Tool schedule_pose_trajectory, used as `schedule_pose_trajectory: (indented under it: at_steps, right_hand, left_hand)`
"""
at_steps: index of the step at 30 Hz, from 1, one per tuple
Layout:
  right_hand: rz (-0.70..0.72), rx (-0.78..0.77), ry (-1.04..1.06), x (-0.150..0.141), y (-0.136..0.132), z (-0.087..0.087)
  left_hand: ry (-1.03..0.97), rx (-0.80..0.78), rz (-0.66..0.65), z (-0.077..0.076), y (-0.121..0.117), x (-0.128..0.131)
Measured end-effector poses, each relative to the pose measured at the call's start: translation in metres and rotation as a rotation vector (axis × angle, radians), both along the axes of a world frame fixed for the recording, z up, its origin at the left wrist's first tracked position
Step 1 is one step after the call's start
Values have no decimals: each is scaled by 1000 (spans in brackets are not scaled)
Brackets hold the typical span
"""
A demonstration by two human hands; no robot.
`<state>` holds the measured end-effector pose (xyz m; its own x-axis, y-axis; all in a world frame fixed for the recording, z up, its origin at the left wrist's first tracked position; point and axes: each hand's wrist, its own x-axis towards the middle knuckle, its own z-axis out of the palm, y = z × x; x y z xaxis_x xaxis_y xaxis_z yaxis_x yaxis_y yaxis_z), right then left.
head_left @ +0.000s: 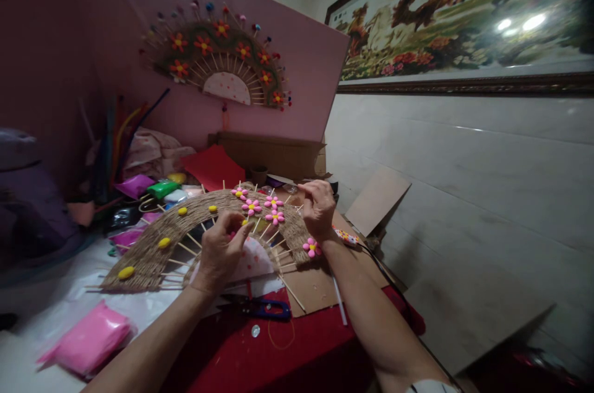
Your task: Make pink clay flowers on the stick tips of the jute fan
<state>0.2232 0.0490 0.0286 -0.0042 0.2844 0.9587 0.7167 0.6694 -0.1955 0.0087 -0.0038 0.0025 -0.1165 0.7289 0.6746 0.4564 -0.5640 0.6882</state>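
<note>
A half-round fan of woven jute (153, 241) with wooden sticks lies on the table before me. Pink flowers with yellow centres (252, 206) sit near its top, one more pink flower (312, 247) at its right end, and yellow blobs (164, 242) along its left arc. My left hand (220, 252) rests over the fan's inner part, fingers pinched toward a small yellow piece (244, 222) near the flowers. My right hand (318, 207) hovers over the fan's right side, fingers curled together in a pinch; what they hold is too small to see.
A finished fan with red flowers (218, 59) hangs on the pink board behind. A pink bag of clay (88, 338) lies at the front left, blue-handled snips (260, 307) on the red cloth (297, 356), cardboard pieces (375, 198) at the right, packets and pipe cleaners at the left.
</note>
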Motion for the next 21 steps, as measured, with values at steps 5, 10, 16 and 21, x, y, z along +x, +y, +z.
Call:
schedule_pose_trajectory:
  at_steps: [5,10,16,21]
  right_hand:
    - [-35,21,-45,0,-1,0]
    - [-34,37,-48,-2,-3,1]
    - [-15,-7,-34,-2,-2,0]
    - [-24,21,-50,-2,-3,1]
  left_hand:
    - [45,-7,-13,6,-5,0]
    - [26,5,-7,5,-5,1]
    - [28,2,-17,5,-4,1]
    - [42,-10,-25,8,-6,1]
